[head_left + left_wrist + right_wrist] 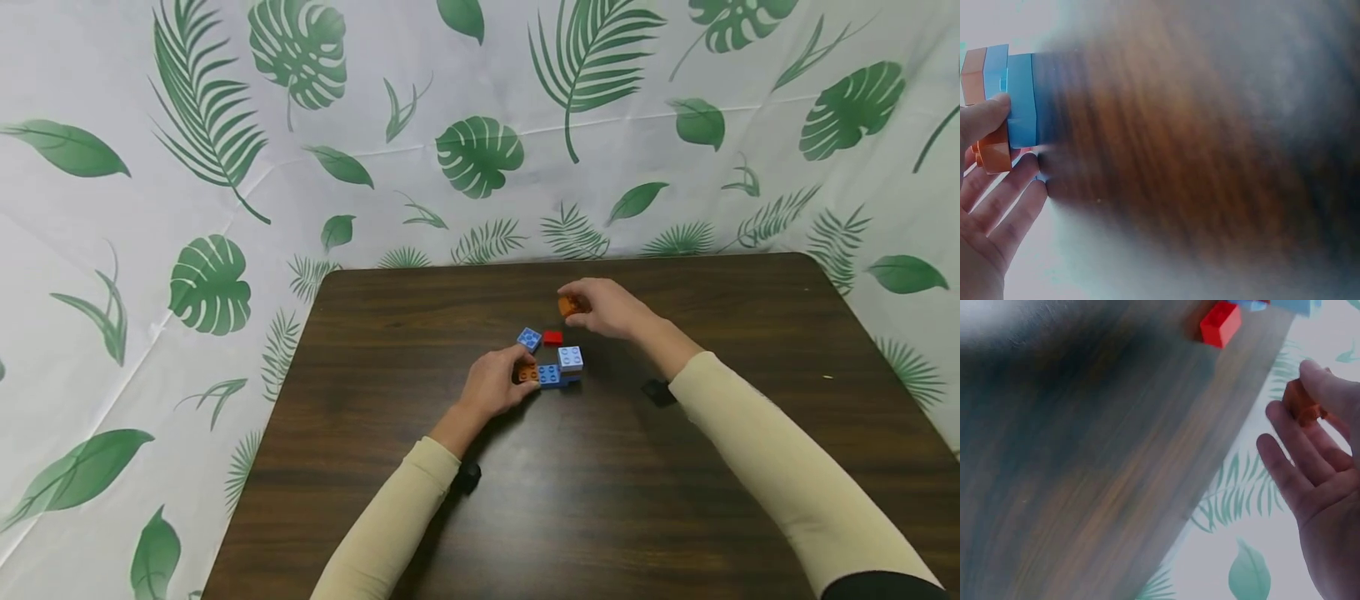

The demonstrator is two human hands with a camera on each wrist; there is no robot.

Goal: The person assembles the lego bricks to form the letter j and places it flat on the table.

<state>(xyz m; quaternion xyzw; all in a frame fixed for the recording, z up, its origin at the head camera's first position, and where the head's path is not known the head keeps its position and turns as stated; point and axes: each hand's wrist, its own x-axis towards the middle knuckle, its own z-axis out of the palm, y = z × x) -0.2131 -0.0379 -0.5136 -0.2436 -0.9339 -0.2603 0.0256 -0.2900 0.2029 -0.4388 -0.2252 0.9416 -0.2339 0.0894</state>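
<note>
in a joined run on the dark wood-grained tabletop [637, 500]: the brick assembly [550, 383], with an orange end brick [528, 372] at the left, a blue brick [548, 372] in the middle and a pale blue brick [570, 357] standing highest at the right. gripped at its orange end by the left hand [491, 383], thumb on the near side, fingers on the far side. farther off and to the right — pinched between the thumb and fingers of the right hand [609, 308], lower fingers loosely extended — a separate orange brick [1298, 402], held clear of the tabletop. just beyond the assembly, near the left fingertips, a loose light blue brick [528, 338]; just to its right, a small red brick [552, 337]. on the forearms, cream sleeves [772, 467], with a black wrist device [468, 478] at the left wrist. behind the far table edge, a white cloth [405, 208] printed with green leaves.
</note>
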